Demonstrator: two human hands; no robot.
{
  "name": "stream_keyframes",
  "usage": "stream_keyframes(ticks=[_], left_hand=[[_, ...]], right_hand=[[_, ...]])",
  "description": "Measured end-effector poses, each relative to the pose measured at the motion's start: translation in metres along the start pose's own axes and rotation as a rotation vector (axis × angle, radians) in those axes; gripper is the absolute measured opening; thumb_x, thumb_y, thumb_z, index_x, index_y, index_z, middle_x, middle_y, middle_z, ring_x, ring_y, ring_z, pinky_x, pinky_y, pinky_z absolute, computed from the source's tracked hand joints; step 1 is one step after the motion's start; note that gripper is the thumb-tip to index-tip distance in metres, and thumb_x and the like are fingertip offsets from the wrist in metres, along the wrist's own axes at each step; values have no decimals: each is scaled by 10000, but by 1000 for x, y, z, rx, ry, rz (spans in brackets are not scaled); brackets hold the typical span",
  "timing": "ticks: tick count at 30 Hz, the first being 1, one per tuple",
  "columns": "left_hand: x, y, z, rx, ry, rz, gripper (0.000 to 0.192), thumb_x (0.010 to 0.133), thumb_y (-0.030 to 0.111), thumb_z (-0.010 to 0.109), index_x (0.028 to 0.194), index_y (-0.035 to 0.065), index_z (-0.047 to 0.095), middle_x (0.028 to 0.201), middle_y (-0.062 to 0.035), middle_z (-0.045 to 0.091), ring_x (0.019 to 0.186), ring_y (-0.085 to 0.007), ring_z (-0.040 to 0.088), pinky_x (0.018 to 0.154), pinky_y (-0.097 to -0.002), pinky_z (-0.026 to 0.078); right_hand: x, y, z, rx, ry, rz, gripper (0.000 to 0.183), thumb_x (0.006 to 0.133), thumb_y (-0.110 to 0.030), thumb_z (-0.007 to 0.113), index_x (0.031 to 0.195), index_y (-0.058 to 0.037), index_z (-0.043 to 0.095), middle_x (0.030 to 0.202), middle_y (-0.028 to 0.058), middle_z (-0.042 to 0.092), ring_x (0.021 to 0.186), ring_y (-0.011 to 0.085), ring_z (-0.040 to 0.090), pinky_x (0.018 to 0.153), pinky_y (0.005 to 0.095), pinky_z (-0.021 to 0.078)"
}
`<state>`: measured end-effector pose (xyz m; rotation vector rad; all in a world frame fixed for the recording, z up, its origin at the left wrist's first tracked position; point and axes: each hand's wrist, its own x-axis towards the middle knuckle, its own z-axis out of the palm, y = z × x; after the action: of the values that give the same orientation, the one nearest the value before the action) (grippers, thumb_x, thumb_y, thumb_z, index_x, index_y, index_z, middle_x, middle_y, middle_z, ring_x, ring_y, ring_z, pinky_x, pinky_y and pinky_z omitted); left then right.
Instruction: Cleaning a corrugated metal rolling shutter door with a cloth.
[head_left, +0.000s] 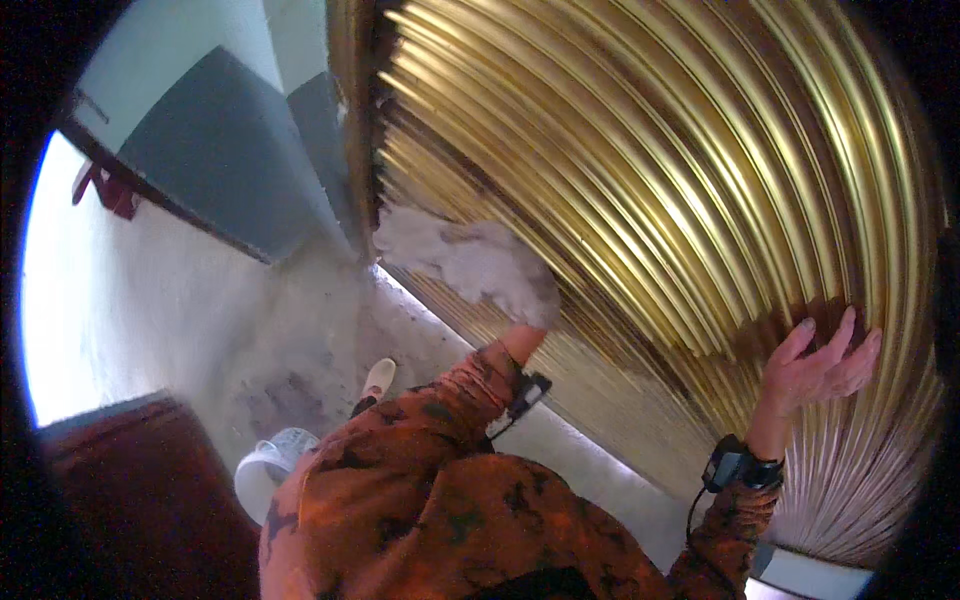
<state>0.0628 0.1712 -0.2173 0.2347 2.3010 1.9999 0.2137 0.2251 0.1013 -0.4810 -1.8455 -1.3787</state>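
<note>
A shiny gold-coloured fluted panel rises in front of me and curves through the lens. A pale grey cloth lies against its lower left part. My left hand holds this cloth, and the fingers are hidden in it; only the wrist shows. On the right, my right hand is empty, with its fingers apart close to the panel's ridges; whether the fingertips touch it I cannot tell. Both wrists carry a dark strapped device with a cable, over orange patterned sleeves.
A white bucket stands on the floor at my left, beside a dark red-brown box-like object. A grey and pale wall meets the panel's left edge. A lit strip runs along the panel's base. A pale shoe shows below.
</note>
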Motion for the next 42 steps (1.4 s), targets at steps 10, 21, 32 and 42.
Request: stream_keyframes(ticks=[10, 21, 32, 42], left_hand=[[22, 25, -19, 44, 181, -158, 344, 783, 282, 454, 953, -7, 531, 853, -169, 560, 760, -311, 548, 677, -354, 452], [136, 37, -78, 60, 478, 69, 358, 777, 289, 454, 929, -23, 544, 837, -189, 570, 748, -334, 558, 674, -373, 455], [-126, -10, 30, 86, -58, 91, 350, 772, 286, 453, 896, -23, 557, 816, -190, 575, 731, -334, 564, 664, -377, 457], [-132, -15, 38, 127, 79, -25, 344, 766, 283, 451, 866, -24, 570, 798, -191, 580, 716, -335, 569, 654, -381, 459]], right_hand=[[13, -4, -15, 61, -8, 15, 374, 775, -370, 461, 1069, -147, 524, 1149, 173, 431, 1024, 335, 420, 831, 444, 324], [8, -3, 1, 33, 99, 11, 375, 829, -402, 392, 1097, -165, 504, 1185, 140, 416, 1057, 310, 394, 853, 441, 293], [8, -1, -18, 53, 46, -1, 368, 776, -294, 490, 1122, -170, 477, 1159, 145, 423, 1025, 307, 426, 809, 439, 321], [-58, 146, -38, 185, 61, -110, 433, 775, -326, 528, 1174, -184, 433, 1221, 134, 386, 1082, 293, 400, 879, 404, 321]])
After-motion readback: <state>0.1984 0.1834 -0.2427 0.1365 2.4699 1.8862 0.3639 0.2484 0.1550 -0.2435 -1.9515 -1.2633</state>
